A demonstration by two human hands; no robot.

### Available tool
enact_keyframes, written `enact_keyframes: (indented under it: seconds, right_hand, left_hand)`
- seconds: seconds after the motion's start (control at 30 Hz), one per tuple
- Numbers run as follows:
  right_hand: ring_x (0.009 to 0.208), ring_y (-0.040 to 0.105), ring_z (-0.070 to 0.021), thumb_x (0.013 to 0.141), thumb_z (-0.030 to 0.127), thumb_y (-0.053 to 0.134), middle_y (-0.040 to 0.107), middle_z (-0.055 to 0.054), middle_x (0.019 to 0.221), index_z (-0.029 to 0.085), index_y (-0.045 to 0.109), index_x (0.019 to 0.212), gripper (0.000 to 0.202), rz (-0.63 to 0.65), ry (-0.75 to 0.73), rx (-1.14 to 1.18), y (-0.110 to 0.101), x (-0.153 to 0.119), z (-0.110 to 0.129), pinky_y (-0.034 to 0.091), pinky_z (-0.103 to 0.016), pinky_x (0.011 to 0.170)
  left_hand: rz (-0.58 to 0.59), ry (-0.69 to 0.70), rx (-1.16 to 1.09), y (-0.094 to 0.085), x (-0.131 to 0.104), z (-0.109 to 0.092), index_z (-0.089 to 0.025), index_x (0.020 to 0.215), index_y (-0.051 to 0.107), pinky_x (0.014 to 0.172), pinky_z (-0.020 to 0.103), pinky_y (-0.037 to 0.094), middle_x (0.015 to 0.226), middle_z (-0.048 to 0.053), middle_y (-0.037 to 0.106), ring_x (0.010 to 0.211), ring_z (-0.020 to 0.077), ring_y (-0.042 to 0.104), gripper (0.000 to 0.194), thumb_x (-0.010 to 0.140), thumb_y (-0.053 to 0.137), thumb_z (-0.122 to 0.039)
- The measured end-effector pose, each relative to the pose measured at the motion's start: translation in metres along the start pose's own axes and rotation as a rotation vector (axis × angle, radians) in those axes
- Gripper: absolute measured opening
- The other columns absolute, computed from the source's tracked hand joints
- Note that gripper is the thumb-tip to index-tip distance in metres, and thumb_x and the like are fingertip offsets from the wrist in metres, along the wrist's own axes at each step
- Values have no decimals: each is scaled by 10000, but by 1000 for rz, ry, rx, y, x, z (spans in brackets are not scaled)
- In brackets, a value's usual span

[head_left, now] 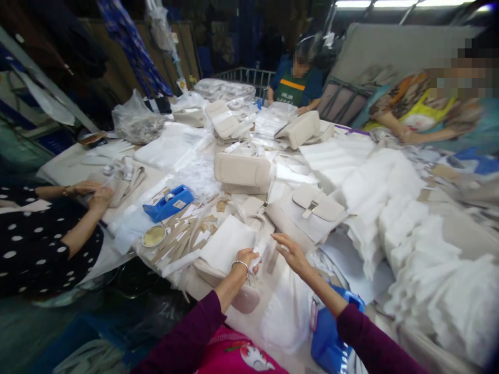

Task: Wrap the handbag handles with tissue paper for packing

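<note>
My left hand (246,261), with a bracelet at the wrist, is closed round a white wrapped bundle (260,246); what lies inside the wrapping is hidden. Just to its right, my right hand (290,252) has its fingers stretched out and apart, close to the bundle's upper end. Under my left hand lies a beige handbag (247,298), its flap towards me. A white foam sheet (228,244) covers part of it. Beyond my right hand, another beige handbag (307,208) with a metal clasp rests on the table.
A blue tape dispenser (169,202) and a round tape roll (154,236) sit left, beside paper strips (183,234). White foam sheets (421,249) are heaped right; a second blue dispenser (331,332) is near my right forearm. Co-workers' hands (99,195) work at left; others sit across.
</note>
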State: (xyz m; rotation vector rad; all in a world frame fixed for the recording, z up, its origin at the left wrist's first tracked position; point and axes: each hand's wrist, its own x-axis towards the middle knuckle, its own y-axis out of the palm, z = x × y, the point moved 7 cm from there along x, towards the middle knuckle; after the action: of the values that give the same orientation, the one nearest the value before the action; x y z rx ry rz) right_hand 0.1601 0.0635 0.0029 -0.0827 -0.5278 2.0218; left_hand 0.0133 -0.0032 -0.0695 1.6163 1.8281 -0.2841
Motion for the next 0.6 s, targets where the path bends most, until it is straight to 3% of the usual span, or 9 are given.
enact_keyframes:
  seconds: [0.1,0.2,0.27,0.37,0.43,0.5,0.6]
  right_hand:
    - [970,621,-213,803,341,581,669,-82,1051,211,636,1117,344,-389,312,272,-55,-49,-19,467,-415,913]
    - [866,644,-207,733,412,644,697,-92,958,168,667,1036,390,-733,513,393,-103,-138,-30,498,-383,831]
    - [793,644,-198,680,427,675,704,-97,900,147,685,972,404,-886,616,387,-121,-204,-31,507,-343,738]
    - [663,621,-182,604,416,704,709,-111,823,125,700,854,383,-955,793,354,-120,-284,-29,471,-292,579]
    - [579,585,-155,582,389,699,710,-110,779,121,688,806,350,-934,903,352,-107,-315,-26,418,-255,494]
    - [515,539,-123,580,358,680,708,-92,732,128,661,798,318,-897,1003,351,-91,-330,-24,355,-219,436]
    - [460,501,-108,555,314,662,684,-55,619,146,606,774,281,-883,1102,346,-70,-331,-20,308,-195,396]
  left_hand:
    - [-24,41,54,-2,1,-2,-137,641,550,326,200,224,485,-11,534,319,60,400,283,587,644,-398]
    - [-12,62,81,0,2,-3,-125,615,554,329,200,252,470,-2,544,313,62,407,284,550,650,-385]
    - [-10,60,79,2,4,-3,-124,608,550,332,205,277,482,1,565,303,58,397,275,524,663,-360]
    - [2,45,46,6,3,-3,-125,640,547,332,206,292,529,2,598,306,56,398,272,504,675,-324]
    - [13,48,30,9,2,-5,-128,659,543,328,203,289,545,-1,605,309,58,404,271,509,672,-313]
    - [23,52,29,11,0,-6,-131,661,535,325,204,291,545,-2,606,306,63,408,262,514,674,-297]
    - [22,27,50,12,-2,-6,-131,634,524,324,209,294,518,0,594,297,66,404,238,516,680,-266]
